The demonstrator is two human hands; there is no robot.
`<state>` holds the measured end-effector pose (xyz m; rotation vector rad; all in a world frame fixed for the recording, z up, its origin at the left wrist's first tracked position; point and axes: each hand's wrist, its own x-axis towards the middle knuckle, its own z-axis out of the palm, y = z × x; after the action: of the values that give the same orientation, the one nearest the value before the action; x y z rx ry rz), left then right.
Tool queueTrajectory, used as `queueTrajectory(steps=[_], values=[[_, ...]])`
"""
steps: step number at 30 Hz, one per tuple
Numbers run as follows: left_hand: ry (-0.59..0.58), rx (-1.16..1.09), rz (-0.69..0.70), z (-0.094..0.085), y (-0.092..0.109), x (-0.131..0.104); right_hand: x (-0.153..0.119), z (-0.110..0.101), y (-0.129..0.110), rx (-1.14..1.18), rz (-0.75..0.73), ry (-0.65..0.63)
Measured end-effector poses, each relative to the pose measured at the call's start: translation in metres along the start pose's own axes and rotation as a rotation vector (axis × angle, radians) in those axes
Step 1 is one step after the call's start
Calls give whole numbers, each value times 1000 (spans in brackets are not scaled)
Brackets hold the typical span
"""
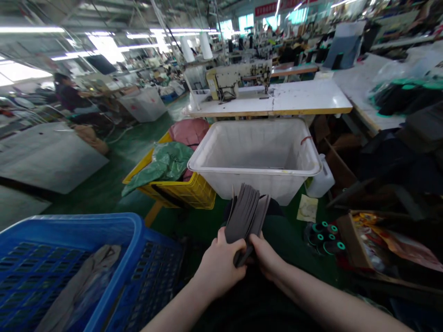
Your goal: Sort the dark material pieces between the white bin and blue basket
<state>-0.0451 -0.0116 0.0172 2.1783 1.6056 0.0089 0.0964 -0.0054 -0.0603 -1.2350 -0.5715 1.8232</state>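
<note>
A thick stack of flat dark grey pieces stands on edge above my lap, its layers slightly fanned at the top. Around its left side and lower end wraps my left hand, thumb pressed across the near face. My right hand grips the lower right part, where a few pieces lean apart from the main bundle. Whether the pieces are fabric or another sheet material I cannot tell. Just beyond the stack stands a large white plastic bin. Some of the fingers are hidden behind the stack.
To the left are a blue plastic basket with cloth inside and a yellow crate holding green and pink bundles. A sewing machine sits on a white table ahead. Thread cones and a cardboard box lie right.
</note>
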Motion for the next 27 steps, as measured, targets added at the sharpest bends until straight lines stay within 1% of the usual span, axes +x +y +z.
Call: queueTrajectory(steps=[3,6,8,10,11,12,14,15,16,17,19,20,22,24,25,26,27], values=[[25,-2,17,5,0,-6,-6,3,-2,28,-14,-34],[55,-3,27,3,1,-14,-16,1,-5,-22,-26,-123],[70,-10,13,-3,1,-21,-20,-9,-8,-94,-15,-216],[76,-18,0,-10,-1,-30,-19,-30,-14,-191,-8,-341],[82,-23,-6,-13,-2,-36,-14,-43,-19,-261,-30,-400],[91,-28,-11,-17,-4,-42,-8,-56,-26,-348,-80,-446],[117,-46,-12,-21,-7,-56,11,-80,-47,-587,-269,-478],[135,-57,-9,-23,-8,-64,23,-87,-61,-718,-372,-475],[150,-67,-3,-24,-10,-73,34,-90,-77,-840,-454,-483],[159,-73,8,-24,-12,-81,43,-88,-93,-938,-513,-515],[156,-82,31,-22,-17,-97,58,-71,-126,-1082,-572,-655],[142,-101,15,-20,-21,-104,62,-57,-141,-1136,-583,-744],[113,-176,-104,-15,-30,-117,65,-26,-164,-1218,-583,-911],[114,-281,-278,-9,-37,-130,61,5,-177,-1265,-566,-1042],[127,-328,-333,-6,-39,-137,59,18,-181,-1270,-555,-1097],[147,-357,-347,-3,-40,-144,56,29,-184,-1273,-541,-1148],[165,-358,-310,-1,-41,-151,53,37,-186,-1274,-524,-1191]])
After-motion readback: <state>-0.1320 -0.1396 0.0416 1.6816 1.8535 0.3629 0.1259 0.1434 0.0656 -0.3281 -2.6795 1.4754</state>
